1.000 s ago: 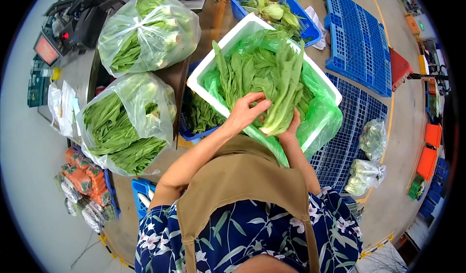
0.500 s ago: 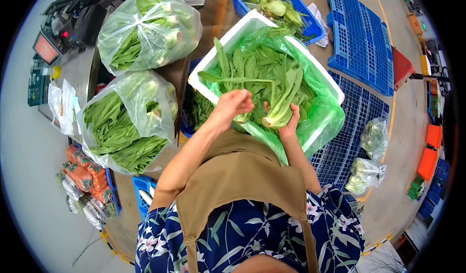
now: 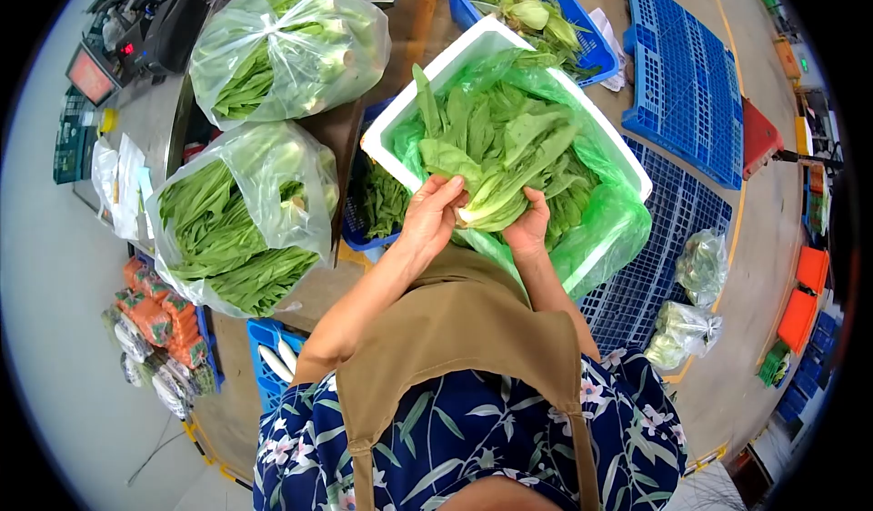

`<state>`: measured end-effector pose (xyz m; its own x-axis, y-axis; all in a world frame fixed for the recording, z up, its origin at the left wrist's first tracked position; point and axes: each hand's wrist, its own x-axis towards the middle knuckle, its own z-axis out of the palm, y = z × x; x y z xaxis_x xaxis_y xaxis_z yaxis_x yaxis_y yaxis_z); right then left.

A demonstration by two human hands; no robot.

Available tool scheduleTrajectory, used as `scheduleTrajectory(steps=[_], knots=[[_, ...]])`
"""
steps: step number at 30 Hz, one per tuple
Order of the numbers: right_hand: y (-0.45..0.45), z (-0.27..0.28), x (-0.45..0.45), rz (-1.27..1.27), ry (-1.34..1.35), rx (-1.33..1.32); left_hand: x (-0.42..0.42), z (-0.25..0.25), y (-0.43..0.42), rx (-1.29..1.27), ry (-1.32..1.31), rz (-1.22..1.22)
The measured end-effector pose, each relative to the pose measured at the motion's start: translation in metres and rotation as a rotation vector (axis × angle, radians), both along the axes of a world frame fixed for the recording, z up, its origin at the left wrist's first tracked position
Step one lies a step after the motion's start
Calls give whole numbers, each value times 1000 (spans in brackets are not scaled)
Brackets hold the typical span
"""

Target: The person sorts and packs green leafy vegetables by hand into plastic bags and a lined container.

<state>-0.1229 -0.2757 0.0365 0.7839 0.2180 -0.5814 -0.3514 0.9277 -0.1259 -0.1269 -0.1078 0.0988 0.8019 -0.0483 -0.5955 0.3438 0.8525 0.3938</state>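
Observation:
A head of long-leaved lettuce (image 3: 500, 200) lies over a white foam box (image 3: 627, 173), its pale cut base towards me. My left hand (image 3: 433, 213) pinches the lettuce beside its base, thumb and fingers closed. At the right side of the same head, my right hand (image 3: 529, 224) is curled against the stalks; its fingers are partly hidden. A green plastic bag (image 3: 611, 229) lines the box, and more loose leaves fill it beneath the head.
Clear bags of greens (image 3: 236, 229) stand at the left. A blue basket (image 3: 605, 56) with leaf scraps sits beyond the box, and another blue basket (image 3: 356, 229) is beside it. Blue pallets (image 3: 682, 75) and bagged vegetables (image 3: 687, 334) are on the right.
My left hand has moved from a bent-out leaf to the lettuce base. The head has turned and shifted left, and my right hand has slid to its side.

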Motion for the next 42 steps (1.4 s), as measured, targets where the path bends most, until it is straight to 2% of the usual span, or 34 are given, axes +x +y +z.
scheduleTrajectory(steps=[1,3,5,7,8,9,12,15,17,19,21,24,27,31,33,37,39,42], knots=[[1,-4,0,-12,30,-22,-1,5,5,-54,-5,44],[-13,-17,6,-175,169,-123,-4,3,49,-76,-202,199],[-51,-40,1,-184,158,-152,-21,5,96,191,-265,189],[-79,-45,-2,-95,163,-232,-45,0,123,364,-95,86],[-87,-48,-5,-41,179,-262,-59,-15,133,551,60,-12],[-92,-54,-7,10,187,-292,-70,-35,140,735,210,-111],[-86,-77,-11,149,273,-481,-91,-106,153,1011,371,-444],[-74,-103,-24,244,332,-614,-70,-108,123,1978,180,-850],[-62,-103,-32,283,354,-648,-32,-80,87,2129,-276,-676],[-54,-104,-36,261,348,-686,-11,-59,38,1923,-476,-714],[-49,-104,-38,240,322,-686,-1,-52,-9,1887,-395,-1035],[-54,-98,-33,217,308,-693,-6,-84,-26,2192,-460,-1031],[-69,-80,-32,196,296,-665,20,-88,2,1548,-82,-1175],[-81,-60,-35,150,280,-506,21,-66,79,403,99,-474],[-74,-64,-37,166,220,-391,8,-60,100,84,-30,-382],[-38,-55,-22,222,186,-228,-9,-33,94,-182,-96,-175],[-16,-61,-15,268,133,-151,-11,-25,84,-279,-170,-142],[24,-33,3,350,13,-52,-13,-23,80,-422,-232,-148]])
